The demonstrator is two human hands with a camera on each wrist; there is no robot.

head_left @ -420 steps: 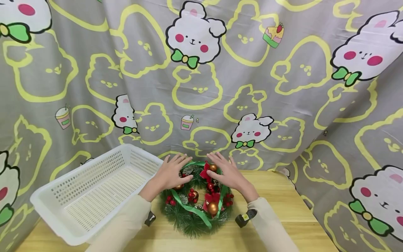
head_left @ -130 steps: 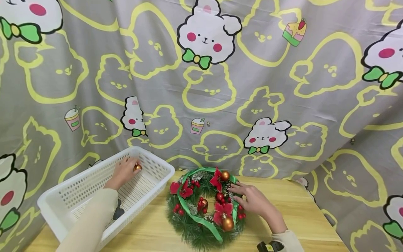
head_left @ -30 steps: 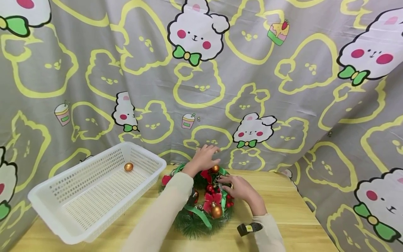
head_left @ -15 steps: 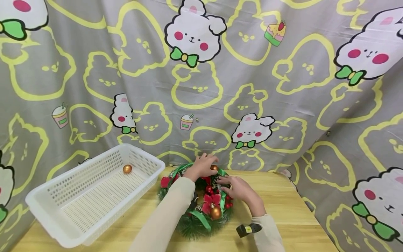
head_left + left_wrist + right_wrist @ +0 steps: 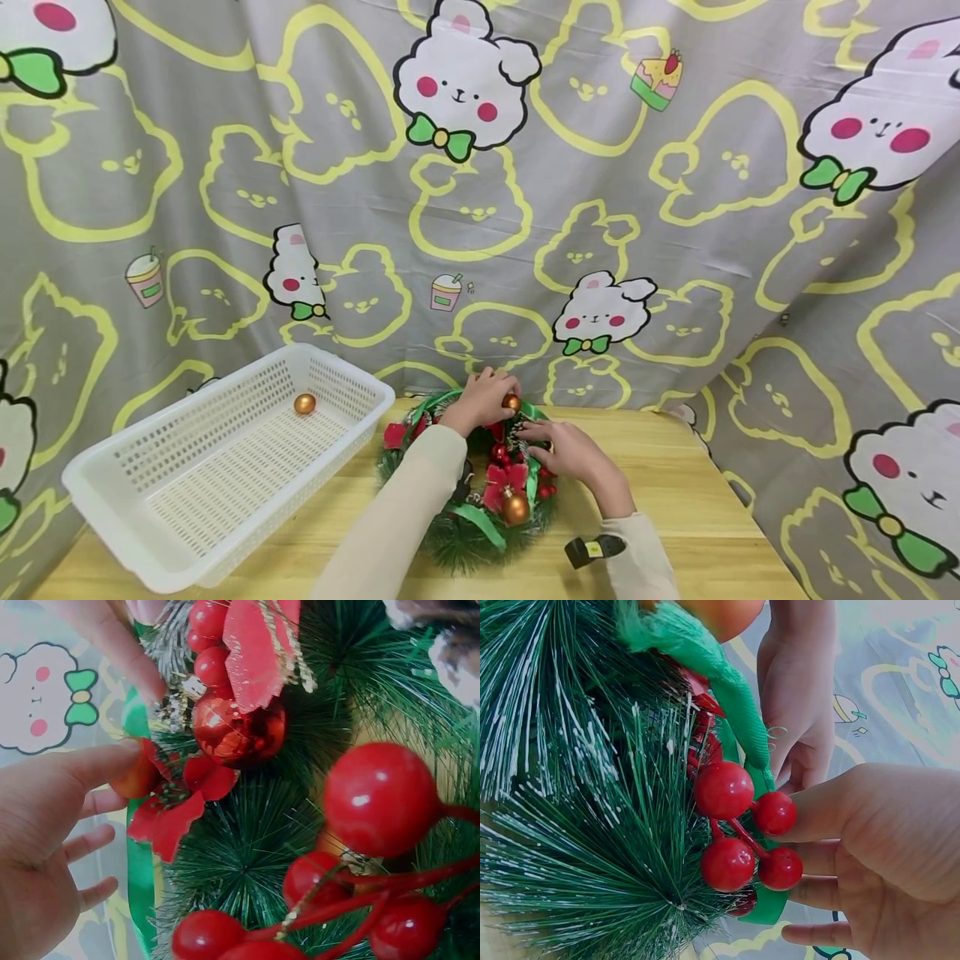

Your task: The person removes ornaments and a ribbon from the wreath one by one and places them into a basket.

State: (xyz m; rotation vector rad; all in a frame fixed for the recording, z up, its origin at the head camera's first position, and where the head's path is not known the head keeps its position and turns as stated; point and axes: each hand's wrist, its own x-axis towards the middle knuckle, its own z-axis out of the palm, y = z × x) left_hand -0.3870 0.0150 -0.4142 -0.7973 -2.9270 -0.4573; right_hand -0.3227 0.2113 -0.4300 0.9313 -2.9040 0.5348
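A green Christmas wreath (image 5: 459, 546) lies on the table, dressed with red poinsettias (image 5: 495, 492), red berries, pine cones and a green ribbon (image 5: 480, 523). At its far right side, my left hand (image 5: 483, 402) pinches a gold bauble (image 5: 512, 402). In the left wrist view the thumb (image 5: 105, 761) presses that bauble (image 5: 131, 780) beside a red flower. My right hand (image 5: 576, 454) rests on the wreath's right side, fingers extended and thumb apart. The right wrist view shows it behind red berries (image 5: 724, 790) and ribbon. Another gold bauble (image 5: 516, 507) sits on the near right of the wreath.
A white perforated plastic basket (image 5: 105, 483) stands left of the wreath, with one gold bauble (image 5: 304, 404) in its far corner. The wooden table (image 5: 675, 492) meets a patterned grey curtain (image 5: 480, 275) behind and at the right.
Both hands hovered over the wreath at first. Later my left hand put a gold bauble in the basket and returned to the wreath, now pinching another. My right hand stayed at the wreath's right side.
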